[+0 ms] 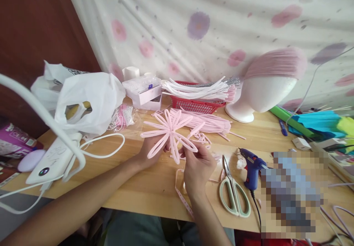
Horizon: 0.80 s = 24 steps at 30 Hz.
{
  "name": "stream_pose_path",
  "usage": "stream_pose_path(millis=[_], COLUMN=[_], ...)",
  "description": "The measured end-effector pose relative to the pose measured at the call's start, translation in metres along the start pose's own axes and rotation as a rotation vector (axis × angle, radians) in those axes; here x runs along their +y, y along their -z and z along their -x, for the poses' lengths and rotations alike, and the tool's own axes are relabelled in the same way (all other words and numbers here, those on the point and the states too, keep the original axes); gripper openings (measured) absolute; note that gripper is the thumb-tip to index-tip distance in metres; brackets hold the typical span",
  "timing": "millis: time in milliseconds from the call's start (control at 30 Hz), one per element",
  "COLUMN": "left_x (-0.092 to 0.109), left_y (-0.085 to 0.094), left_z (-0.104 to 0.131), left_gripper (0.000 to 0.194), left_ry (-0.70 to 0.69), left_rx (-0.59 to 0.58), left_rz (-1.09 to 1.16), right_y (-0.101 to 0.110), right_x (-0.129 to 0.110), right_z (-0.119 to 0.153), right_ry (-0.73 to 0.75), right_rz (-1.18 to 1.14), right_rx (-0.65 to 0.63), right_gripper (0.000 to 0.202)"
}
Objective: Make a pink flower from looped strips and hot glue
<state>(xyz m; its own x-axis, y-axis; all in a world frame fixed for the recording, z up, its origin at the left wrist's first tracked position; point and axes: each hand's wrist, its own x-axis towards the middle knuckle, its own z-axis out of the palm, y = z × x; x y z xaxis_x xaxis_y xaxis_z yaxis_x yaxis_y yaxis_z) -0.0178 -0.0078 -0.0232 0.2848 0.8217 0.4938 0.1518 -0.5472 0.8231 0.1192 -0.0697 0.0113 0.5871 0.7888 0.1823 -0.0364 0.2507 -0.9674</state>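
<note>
A pink flower of looped pipe cleaners (172, 132) is held above the table, its narrow petals spread out around a centre. Behind and under it my left hand (152, 151) is closed; the petals partly hide its fingers, which seem to grip the flower from below. My right hand (199, 167) pinches the tip of a lower right petal between thumb and fingers. Just beyond lies a bundle of pink pipe cleaners (212, 122). A pink tape measure (181, 196) trails by my right wrist, with green-handled scissors (233, 192) to its right.
A blue glue gun (251, 168) stands right of the scissors, next to a pixelated patch. At the back are a red basket (193, 105) of white and pink stems and a white foam head (265, 91). Left are a plastic bag (91, 91), a power bank (52, 161) and white cables.
</note>
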Motion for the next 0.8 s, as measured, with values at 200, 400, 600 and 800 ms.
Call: stream_pose_path(millis=[200, 400, 600, 800], left_x=[0.014, 0.014, 0.012, 0.016], left_y=[0.003, -0.001, -0.002, 0.0], left_z=[-0.002, 0.0, 0.004, 0.004], left_gripper=[0.035, 0.038, 0.036, 0.037], left_ry=[-0.019, -0.08, -0.051, -0.036], left_rx=[-0.004, 0.005, -0.016, 0.006], left_rz=[-0.058, -0.005, 0.06, 0.06], right_y=[-0.003, -0.001, -0.003, 0.0], right_x=[0.004, 0.016, 0.017, 0.015], right_z=[0.004, 0.005, 0.006, 0.01], right_ry=[0.132, 0.205, 0.192, 0.252], right_rz=[0.221, 0.395, 0.315, 0.304], right_rx=[-0.086, -0.099, -0.099, -0.081], right_gripper=[0.009, 0.015, 0.013, 0.008])
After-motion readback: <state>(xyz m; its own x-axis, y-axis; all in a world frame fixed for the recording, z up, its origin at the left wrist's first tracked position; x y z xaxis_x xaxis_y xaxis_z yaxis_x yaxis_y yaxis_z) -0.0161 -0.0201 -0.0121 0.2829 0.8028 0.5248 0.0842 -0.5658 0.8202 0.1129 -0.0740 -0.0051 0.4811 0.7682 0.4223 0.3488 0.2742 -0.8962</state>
